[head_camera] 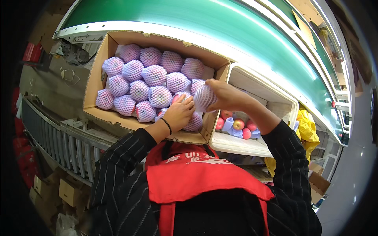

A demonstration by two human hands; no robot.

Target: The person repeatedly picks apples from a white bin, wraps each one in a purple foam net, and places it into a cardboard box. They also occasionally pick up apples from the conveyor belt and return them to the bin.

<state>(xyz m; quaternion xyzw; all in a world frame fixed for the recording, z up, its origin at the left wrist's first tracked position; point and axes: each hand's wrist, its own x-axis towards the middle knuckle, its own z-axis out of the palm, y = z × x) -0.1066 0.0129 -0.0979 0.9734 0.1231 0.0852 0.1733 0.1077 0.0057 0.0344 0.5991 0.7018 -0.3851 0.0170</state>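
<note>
A cardboard box [102, 63] stands before me, holding rows of apples [154, 75] in pale purple foam nets. My right hand [227, 94] grips a net-wrapped apple [204, 98] above the box's right end. My left hand [179, 115] rests with its fingertips on a partly wrapped apple [181, 96] in the lower right of the box; whether it grips that apple I cannot tell. Directly right of the box is a white plastic crate [242, 147], with several bare red apples [238, 124] and loose foam nets [229, 125] inside.
A green conveyor belt [189, 14] with a white metal edge [124, 26] runs behind the box and crate. Yellow plastic sheeting [307, 129] hangs right of the crate. At the lower left are a metal roller rack [71, 147] and cardboard boxes [68, 191].
</note>
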